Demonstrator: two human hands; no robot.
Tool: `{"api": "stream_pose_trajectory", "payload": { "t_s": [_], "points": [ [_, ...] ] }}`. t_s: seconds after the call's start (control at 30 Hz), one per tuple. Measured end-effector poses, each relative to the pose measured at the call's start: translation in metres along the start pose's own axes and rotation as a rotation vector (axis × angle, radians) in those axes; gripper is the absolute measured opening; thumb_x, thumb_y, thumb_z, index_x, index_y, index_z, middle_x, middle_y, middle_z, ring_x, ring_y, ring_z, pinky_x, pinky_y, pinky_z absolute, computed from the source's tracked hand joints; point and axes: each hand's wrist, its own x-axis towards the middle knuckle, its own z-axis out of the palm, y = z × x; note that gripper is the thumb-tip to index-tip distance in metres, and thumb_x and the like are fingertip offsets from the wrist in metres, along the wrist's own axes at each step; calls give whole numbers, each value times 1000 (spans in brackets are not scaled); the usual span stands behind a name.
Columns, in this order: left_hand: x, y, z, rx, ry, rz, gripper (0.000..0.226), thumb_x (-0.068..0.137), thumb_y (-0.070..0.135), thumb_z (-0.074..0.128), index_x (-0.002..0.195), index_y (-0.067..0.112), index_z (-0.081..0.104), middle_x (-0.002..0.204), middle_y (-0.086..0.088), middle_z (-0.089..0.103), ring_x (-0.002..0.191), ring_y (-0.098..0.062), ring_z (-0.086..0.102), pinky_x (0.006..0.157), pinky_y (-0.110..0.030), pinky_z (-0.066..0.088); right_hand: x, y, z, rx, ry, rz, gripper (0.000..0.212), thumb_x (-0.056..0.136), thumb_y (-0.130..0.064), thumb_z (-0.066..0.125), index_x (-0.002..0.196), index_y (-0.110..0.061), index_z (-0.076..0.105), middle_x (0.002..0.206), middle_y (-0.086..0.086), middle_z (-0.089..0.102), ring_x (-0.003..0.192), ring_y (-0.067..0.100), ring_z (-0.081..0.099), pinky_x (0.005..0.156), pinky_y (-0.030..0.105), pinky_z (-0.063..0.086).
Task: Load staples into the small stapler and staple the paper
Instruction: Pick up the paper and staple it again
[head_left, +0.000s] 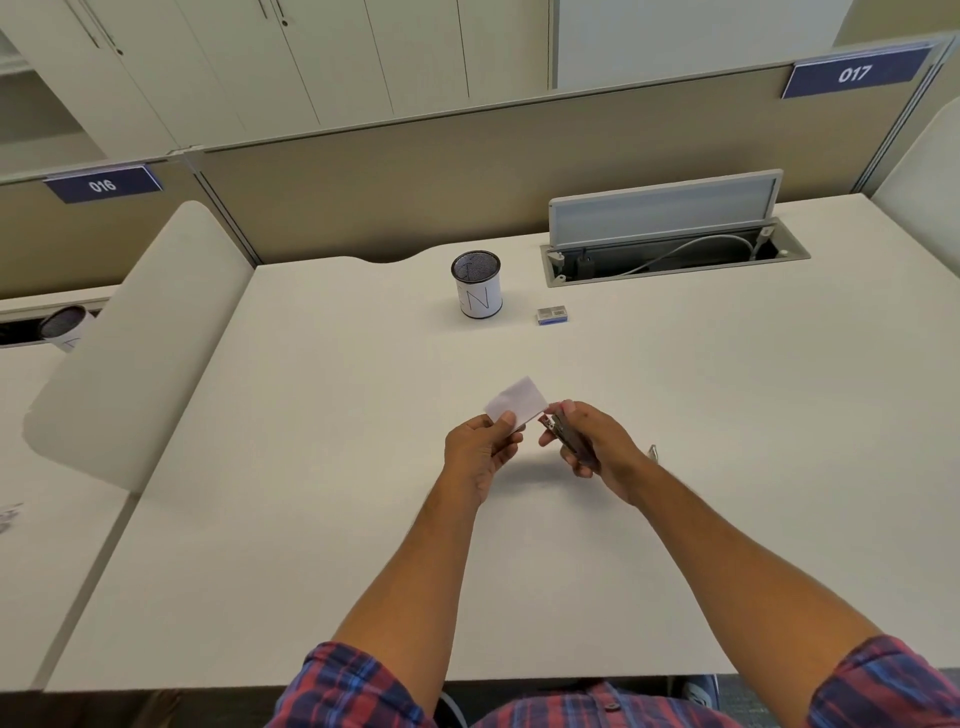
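Paper (519, 401) pinched in left hand (480, 447) above desk (311, 519) centre; right hand (589, 441) grips stapler (563, 435), its nose at the paper's right edge. Staple box (551, 315) far, beside cup (478, 285).

Desk (322, 519): cup (477, 285), staple box (551, 315).

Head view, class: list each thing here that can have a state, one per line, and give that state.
paper: held off the desk, pinched by the left hand
stapler: gripped in the right hand, nose at the paper's edge
staple box: lying on the desk
pen cup: upright
cable hatch: lid raised
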Motion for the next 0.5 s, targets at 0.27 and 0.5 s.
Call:
{"api": "stream_pose_trajectory", "payload": {
  "t_s": [0.27,0.5],
  "points": [
    [-2,-1,12,33,51,13,12,87,13,79,91,4,72,74,-4,72,68,-16,69,63,-25,56,-5,7,8,28,30,-78,37,90,-49,73,108,-17,78,104,7,77,76,13,59,61,26,44],
    [-3,-7,16,253,125,157,13,85,16,81,77,8,73,68,-3,70,62,-16,65,68,-28,56,-6,11,12,27,76,-115,34,87,-43,78,107,-16,78,94,4,77,75,10,66,60,19,51]
  ]
}}
